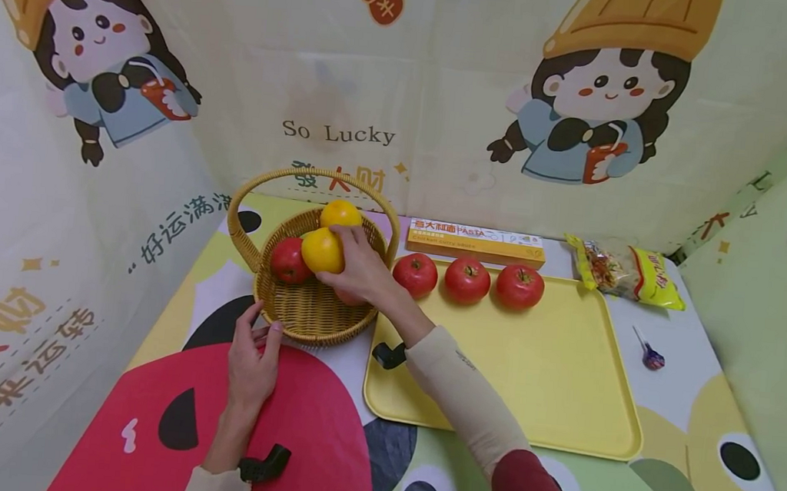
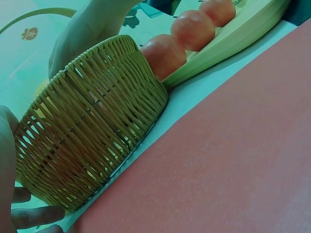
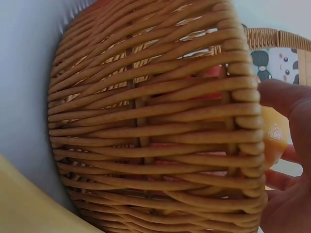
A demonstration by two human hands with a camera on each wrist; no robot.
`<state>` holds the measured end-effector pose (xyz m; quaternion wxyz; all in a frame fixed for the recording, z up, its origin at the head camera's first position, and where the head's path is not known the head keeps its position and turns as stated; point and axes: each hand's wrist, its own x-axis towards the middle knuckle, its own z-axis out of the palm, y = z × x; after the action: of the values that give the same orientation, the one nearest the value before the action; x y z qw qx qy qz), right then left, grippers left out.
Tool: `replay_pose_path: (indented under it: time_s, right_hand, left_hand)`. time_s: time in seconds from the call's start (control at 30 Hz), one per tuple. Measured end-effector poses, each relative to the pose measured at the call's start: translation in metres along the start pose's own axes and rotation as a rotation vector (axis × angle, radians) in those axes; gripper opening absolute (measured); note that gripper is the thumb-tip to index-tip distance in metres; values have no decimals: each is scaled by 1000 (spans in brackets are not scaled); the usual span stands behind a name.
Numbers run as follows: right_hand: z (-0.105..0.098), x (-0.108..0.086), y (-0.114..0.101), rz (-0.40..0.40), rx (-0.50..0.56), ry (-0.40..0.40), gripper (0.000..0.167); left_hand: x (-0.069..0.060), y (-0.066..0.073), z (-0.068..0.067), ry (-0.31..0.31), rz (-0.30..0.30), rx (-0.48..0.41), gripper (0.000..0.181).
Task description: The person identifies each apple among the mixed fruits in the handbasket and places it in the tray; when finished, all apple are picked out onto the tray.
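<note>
A wicker basket [image 1: 311,324] with a tall handle stands left of the tray. Inside it lie a red apple [image 1: 290,260], another orange [image 1: 340,213] at the back and a reddish fruit partly hidden under my right hand. My right hand [image 1: 362,266] reaches over the basket's right side and grips an orange [image 1: 322,251] above the apple. At the basket's front left, my left hand [image 1: 252,361] touches the outer wall with its fingers extended; the left wrist view shows those fingers [image 2: 39,216] beside the base. Three tomatoes [image 1: 467,280] sit in a row along the tray's back edge.
The yellow tray [image 1: 530,364] lies right of the basket. Behind it stands a pasta box [image 1: 475,243]. A yellow snack bag [image 1: 630,273] and a lollipop [image 1: 650,357] lie to its right. Printed cloth walls [image 1: 446,103] enclose the back and sides.
</note>
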<state>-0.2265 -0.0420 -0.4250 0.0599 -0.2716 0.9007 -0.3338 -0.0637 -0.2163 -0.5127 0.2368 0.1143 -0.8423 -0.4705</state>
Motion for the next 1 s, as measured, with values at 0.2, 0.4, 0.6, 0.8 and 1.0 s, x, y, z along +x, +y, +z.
replay_pose_path:
  time_s: [0.2,0.4,0.6,0.8,1.0]
  right_hand:
    - [3,4,0,-3,15,31,83]
    - [7,6,2,-14,41,58,82]
    - [8,3,1,-49,76,65,80]
    - [7,-4,-8,-153,57,37,78]
    - [10,-13,-14,-243,-44,-28,77]
  left_hand:
    - [1,0,-1,-2,9,-6,51]
    - [1,0,0,-5,14,-14,51]
    - [0,-1,1,-3,11,-14,51]
    - [0,0,0,-2,10,-9,51]
    - [-1,1,-1,-8,10,-6,51]
